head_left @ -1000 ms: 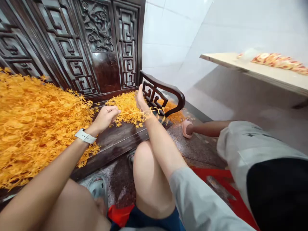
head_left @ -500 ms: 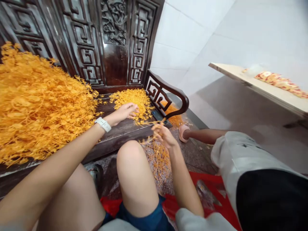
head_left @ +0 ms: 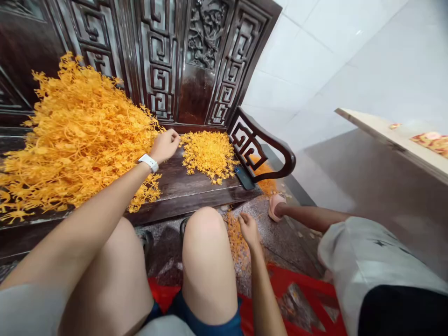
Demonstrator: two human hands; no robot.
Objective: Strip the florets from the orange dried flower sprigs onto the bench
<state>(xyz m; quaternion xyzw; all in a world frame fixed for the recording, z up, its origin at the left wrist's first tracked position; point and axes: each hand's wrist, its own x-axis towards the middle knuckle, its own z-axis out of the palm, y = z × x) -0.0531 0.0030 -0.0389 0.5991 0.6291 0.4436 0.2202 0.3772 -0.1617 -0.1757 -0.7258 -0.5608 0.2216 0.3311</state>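
Note:
My left hand (head_left: 165,144), with a white watch on its wrist, reaches onto the dark carved wooden bench (head_left: 191,186). Its fingers are curled shut at the edge of the big heap of orange plastic sprigs (head_left: 73,135); what they pinch is hidden. A smaller flat pile of orange pieces (head_left: 208,154) lies just right of that hand. My right hand (head_left: 248,228) hangs low beside my right knee, fingers loosely curled, over a scatter of orange pieces on the floor (head_left: 236,240). Whether it holds any I cannot make out.
A dark phone (head_left: 244,177) lies on the bench by the curved armrest (head_left: 266,149). Another person's leg with a pink slipper (head_left: 275,207) stretches across the floor at right. A pale wooden board (head_left: 395,140) juts in from the right. Red mat (head_left: 301,298) underfoot.
My right hand dropped from the bench's small pile down to the floor beside my knee. My left hand slid left from the small pile to the big heap's edge.

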